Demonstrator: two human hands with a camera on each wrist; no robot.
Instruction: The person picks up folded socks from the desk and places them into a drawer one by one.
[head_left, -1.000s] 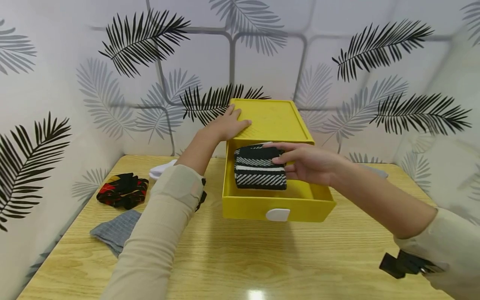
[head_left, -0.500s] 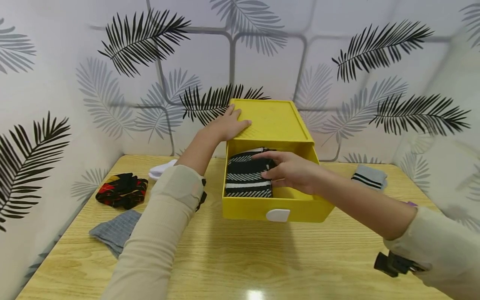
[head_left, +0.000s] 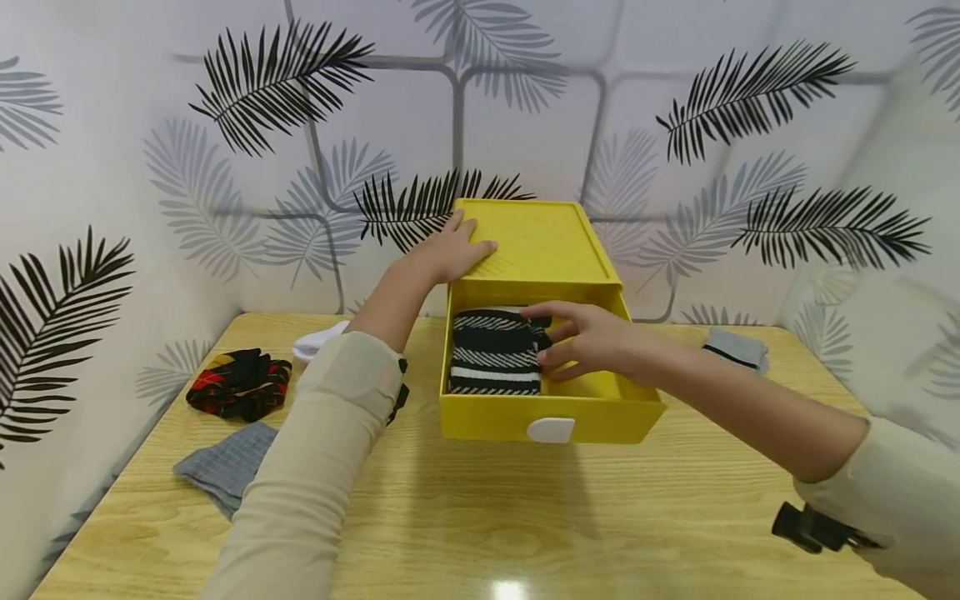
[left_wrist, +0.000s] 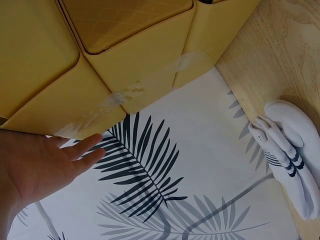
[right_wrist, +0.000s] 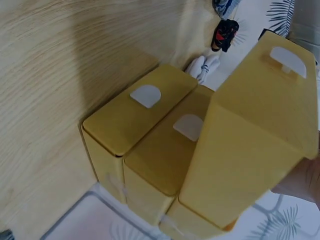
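A yellow drawer unit (head_left: 528, 237) stands on the table with its top drawer (head_left: 517, 418) pulled out. Inside the drawer, against its left side, lies a folded black-and-white patterned sock bundle (head_left: 495, 358). My right hand (head_left: 592, 337) reaches into the drawer, its loosely bent fingers spread at the bundle's right edge. It is mostly hidden behind the drawer in the right wrist view. My left hand (head_left: 450, 248) rests on the unit's top at the left edge, fingers extended. In the left wrist view, the left hand (left_wrist: 42, 165) shows beside the yellow panels.
Left on the table lie white socks (head_left: 318, 342), a black sock bundle with red and yellow (head_left: 240, 383) and grey checked socks (head_left: 228, 467). A grey sock bundle with a black stripe (head_left: 737, 348) sits at right. Two lower drawers (right_wrist: 140, 107) are closed.
My right hand has carried the patterned sock bundle down and left into the drawer, and its fingers have loosened at the bundle's edge. My left hand has stayed on the unit's top.
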